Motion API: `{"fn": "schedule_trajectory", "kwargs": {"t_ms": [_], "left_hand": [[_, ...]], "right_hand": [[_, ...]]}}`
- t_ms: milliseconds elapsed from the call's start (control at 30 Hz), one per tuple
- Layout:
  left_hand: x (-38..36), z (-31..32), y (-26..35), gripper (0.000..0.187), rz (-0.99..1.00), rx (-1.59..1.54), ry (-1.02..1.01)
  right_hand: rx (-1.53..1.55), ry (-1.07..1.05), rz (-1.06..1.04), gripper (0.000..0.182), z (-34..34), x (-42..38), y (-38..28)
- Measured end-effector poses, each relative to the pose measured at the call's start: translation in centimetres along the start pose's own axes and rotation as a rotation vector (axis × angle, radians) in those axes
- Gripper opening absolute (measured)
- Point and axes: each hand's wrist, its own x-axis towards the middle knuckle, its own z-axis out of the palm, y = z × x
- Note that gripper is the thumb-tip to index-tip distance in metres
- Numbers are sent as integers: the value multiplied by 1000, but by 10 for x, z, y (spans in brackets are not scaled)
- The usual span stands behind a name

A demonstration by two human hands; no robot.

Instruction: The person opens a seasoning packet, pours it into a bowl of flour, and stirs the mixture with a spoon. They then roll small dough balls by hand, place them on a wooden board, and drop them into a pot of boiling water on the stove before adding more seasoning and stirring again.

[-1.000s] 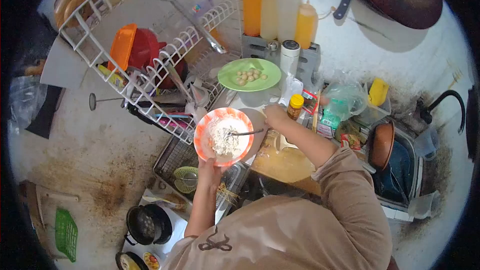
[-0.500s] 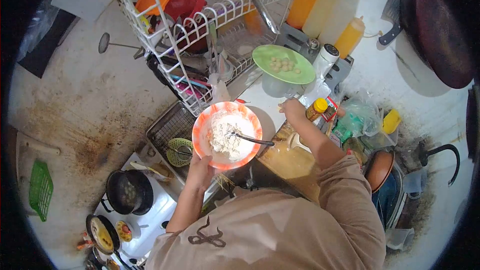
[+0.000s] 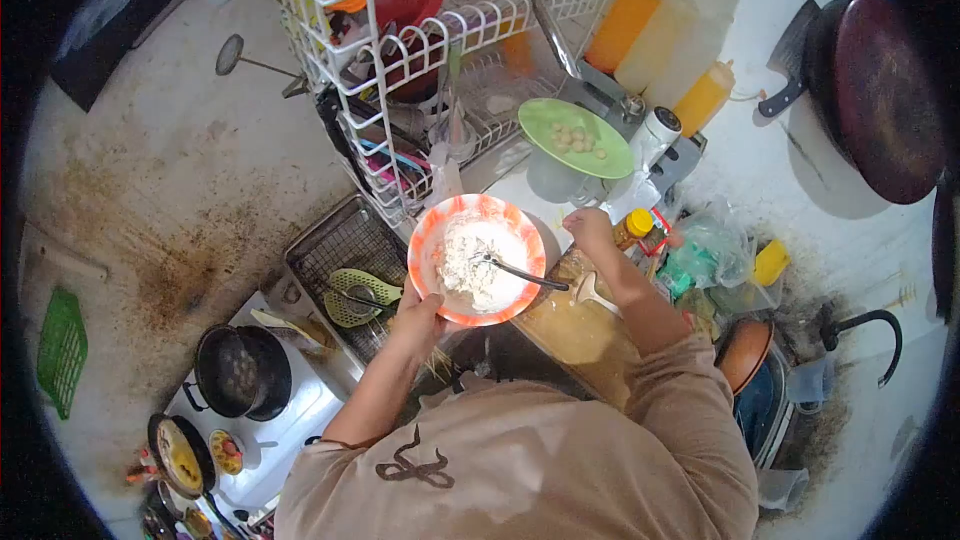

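Observation:
My left hand [image 3: 418,318] grips the rim of an orange-and-white bowl [image 3: 430,223] with the thumb over its edge. White, crumbly flour mix [image 3: 465,262] fills the bowl's middle, and a spoon with a black handle [image 3: 530,278] leans out over the right rim. Right of the bowl, my right hand [image 3: 590,227] is closed above the white counter; what it holds, if anything, is too small to tell. Behind it, a green plate [image 3: 545,118] with several small pale balls [image 3: 575,139] rests on a clear container. A wooden board [image 3: 575,325] lies beneath my right forearm, with a pale utensil [image 3: 592,292] on it.
A white dish rack [image 3: 470,35] stands at the back. Left are a wire basket [image 3: 320,240], a green strainer [image 3: 345,312], and a stove [image 3: 255,460] with a black pot [image 3: 240,375] and a frying pan [image 3: 180,455]. A yellow-capped jar [image 3: 635,225] and plastic bags [image 3: 715,250] sit right.
The view has shifted, so the bowl and my left hand appear further right. My right hand has drawn its fingers in, and the pale utensil on the board shows more.

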Motion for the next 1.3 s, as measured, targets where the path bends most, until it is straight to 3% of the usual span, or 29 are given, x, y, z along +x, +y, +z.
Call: {"fn": "schedule_trajectory", "kwargs": {"t_ms": [133,267,400,633,1033,1300], "left_hand": [[7,3,-4,58,-29,88,-7],[6,21,-3,61,-56,86,-28],[5,33,-5,62,-69,28,-134],[4,41,-13,62,-75,-12,-212],[-6,48,-3,62,-143,89,-190],[-8,49,-4,62,-118,74,-192]], "right_hand": [[548,-149,344,13,-50,-29,-65],[646,-351,-51,14,-63,-45,-103],[264,-425,-276,15,-60,-58,-145],[-121,-388,-330,11,-48,-55,-157],[-324,-463,-254,12,-53,-56,-155],[-229,-524,-165,12,-69,-63,-173]]}}
